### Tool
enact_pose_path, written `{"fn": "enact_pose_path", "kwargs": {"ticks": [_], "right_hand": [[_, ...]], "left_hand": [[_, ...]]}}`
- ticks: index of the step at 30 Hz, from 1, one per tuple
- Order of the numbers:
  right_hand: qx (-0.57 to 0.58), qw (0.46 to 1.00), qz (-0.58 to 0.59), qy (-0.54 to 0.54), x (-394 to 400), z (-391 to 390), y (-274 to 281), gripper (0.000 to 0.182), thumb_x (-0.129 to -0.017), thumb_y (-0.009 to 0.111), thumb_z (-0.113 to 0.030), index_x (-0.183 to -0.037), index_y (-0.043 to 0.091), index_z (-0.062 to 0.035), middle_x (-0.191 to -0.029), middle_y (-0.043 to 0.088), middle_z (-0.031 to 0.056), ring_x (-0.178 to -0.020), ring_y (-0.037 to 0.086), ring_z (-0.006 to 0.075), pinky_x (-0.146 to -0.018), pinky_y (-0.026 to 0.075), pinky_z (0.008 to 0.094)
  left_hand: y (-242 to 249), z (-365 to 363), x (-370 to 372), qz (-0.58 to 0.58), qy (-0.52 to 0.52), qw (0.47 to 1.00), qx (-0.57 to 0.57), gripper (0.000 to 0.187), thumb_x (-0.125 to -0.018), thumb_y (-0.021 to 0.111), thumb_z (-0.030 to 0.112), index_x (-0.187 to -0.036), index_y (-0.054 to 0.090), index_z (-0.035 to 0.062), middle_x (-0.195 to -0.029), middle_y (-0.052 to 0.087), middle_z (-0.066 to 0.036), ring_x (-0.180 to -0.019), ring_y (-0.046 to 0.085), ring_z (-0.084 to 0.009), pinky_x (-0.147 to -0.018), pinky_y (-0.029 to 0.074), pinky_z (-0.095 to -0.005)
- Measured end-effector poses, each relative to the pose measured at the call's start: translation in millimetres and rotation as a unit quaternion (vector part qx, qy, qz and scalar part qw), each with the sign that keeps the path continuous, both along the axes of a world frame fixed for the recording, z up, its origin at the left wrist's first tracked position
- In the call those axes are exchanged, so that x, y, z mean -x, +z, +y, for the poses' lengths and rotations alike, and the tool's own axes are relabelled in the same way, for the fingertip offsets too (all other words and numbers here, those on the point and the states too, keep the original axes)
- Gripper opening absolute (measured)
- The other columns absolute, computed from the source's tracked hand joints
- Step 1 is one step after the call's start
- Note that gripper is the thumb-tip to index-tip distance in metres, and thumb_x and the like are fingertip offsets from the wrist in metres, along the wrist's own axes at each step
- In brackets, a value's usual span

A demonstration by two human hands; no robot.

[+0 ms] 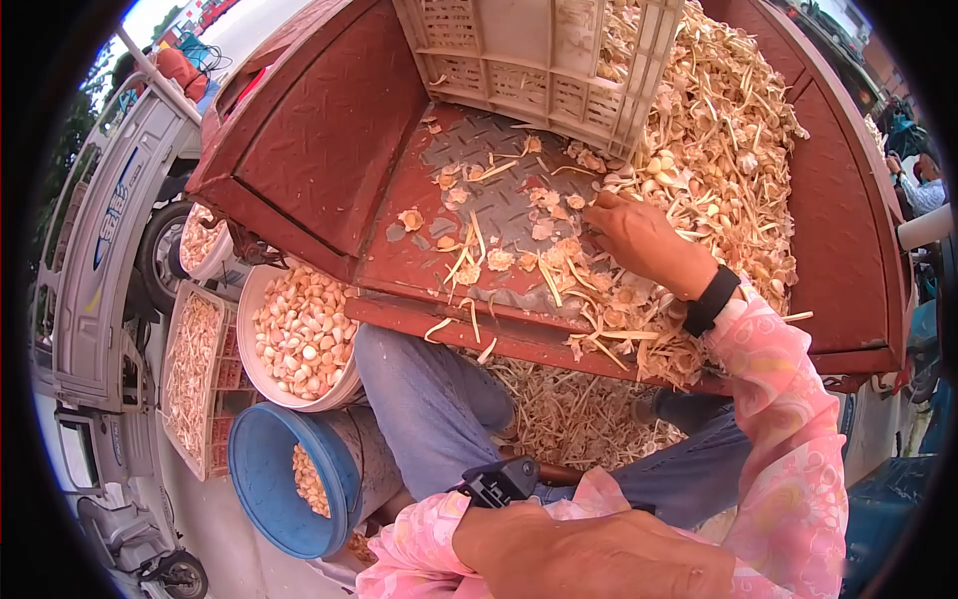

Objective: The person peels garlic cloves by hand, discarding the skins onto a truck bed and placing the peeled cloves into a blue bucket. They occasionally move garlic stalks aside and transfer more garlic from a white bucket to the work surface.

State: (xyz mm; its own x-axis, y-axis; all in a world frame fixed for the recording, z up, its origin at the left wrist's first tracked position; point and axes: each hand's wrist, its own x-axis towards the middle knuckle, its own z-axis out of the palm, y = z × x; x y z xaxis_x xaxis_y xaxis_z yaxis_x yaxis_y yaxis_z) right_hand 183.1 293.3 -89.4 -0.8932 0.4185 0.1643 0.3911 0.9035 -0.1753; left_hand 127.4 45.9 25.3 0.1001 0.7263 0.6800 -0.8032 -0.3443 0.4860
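My right hand (644, 242) reaches into the red metal truck bed (374, 255), at the left edge of a heap of garlic skins and stalks (733, 130). Its fingers are curled together and point down-left; whatever lies between them is hidden. Just above the knuckles, several pale garlic cloves (664, 170) lie loose on the heap. My left hand (609, 554) is low in the picture, crossing in front of my right sleeve (783, 419). Only its back and wrist show, with a black device (499, 484) strapped on; its fingers cannot be made out.
A white plastic crate (539, 60) stands tilted in the bed. At left are a white bucket of cloves (304, 334), a blue bucket (264, 489) with some cloves and a crate of garlic (195, 374). A grey vehicle (110, 250) is beyond. Another person (923, 180) is at far right.
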Motion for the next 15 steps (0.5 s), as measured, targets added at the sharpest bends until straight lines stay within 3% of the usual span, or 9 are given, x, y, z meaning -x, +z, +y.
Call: {"fn": "enact_pose_path", "kwargs": {"ticks": [2,5,6,8,10,15], "right_hand": [[-0.012,0.999,-0.044,0.016,1,-3,1,0.015,-0.079,0.057,-0.006,-0.093,0.056,-0.0008,-0.088,0.056,0.0156,-0.08,0.058,0.0343,-0.067,0.047,0.0415],[0.059,0.997,0.042,-0.002,-15,-22,9,0.015,-0.077,0.054,-0.002,-0.091,0.057,-0.0007,-0.08,0.056,0.0188,-0.076,0.059,0.0355,-0.064,0.047,0.042],[0.064,0.992,0.11,0.009,-22,-22,7,0.017,-0.082,0.055,-0.003,-0.099,0.058,0.0,-0.08,0.059,0.0141,-0.073,0.061,0.0272,-0.063,0.049,0.036],[0.251,0.95,0.16,-0.097,-42,-28,9,0.02,-0.085,0.057,-0.007,-0.105,0.057,-0.0004,-0.085,0.06,0.0078,-0.074,0.06,0.0182,-0.065,0.048,0.0298],[0.438,0.856,0.234,-0.141,-58,-37,15,0.024,-0.089,0.06,-0.011,-0.111,0.056,-0.0019,-0.092,0.06,-0.0018,-0.077,0.055,0.0049,-0.069,0.045,0.0201],[0.533,0.779,0.303,-0.13,-70,-56,13,0.019,-0.087,0.062,-0.01,-0.105,0.059,-0.0023,-0.092,0.059,-0.0031,-0.082,0.055,0.0044,-0.074,0.045,0.0202]], "left_hand": [[6,-10,-8,-0.059,0.015,0.998,-0.021,0.021,-0.092,0.052,0.008,-0.102,0.057,-0.0095,-0.089,0.061,-0.015,-0.072,0.058,-0.025,-0.059,0.046,-0.0307],[12,-13,-2,-0.074,-0.005,0.995,-0.072,0.021,-0.092,0.052,0.008,-0.1,0.058,-0.0097,-0.089,0.061,-0.016,-0.07,0.057,-0.0271,-0.058,0.046,-0.0324],[13,-15,-2,-0.077,-0.014,0.994,-0.081,0.021,-0.093,0.051,0.009,-0.1,0.058,-0.0093,-0.088,0.06,-0.016,-0.069,0.057,-0.0272,-0.057,0.045,-0.0327],[14,-23,-6,-0.092,-0.025,0.992,-0.085,0.021,-0.094,0.05,0.01,-0.099,0.058,-0.0084,-0.086,0.06,-0.015,-0.068,0.056,-0.0275,-0.056,0.044,-0.0333],[15,-29,-12,-0.105,-0.027,0.991,-0.075,0.021,-0.094,0.048,0.011,-0.098,0.058,-0.0075,-0.084,0.059,-0.014,-0.067,0.055,-0.0276,-0.055,0.044,-0.0335],[14,-23,-27,-0.094,-0.027,0.993,-0.061,0.022,-0.095,0.046,0.011,-0.097,0.058,-0.0069,-0.083,0.059,-0.014,-0.067,0.056,-0.0279,-0.054,0.044,-0.0338]]}}
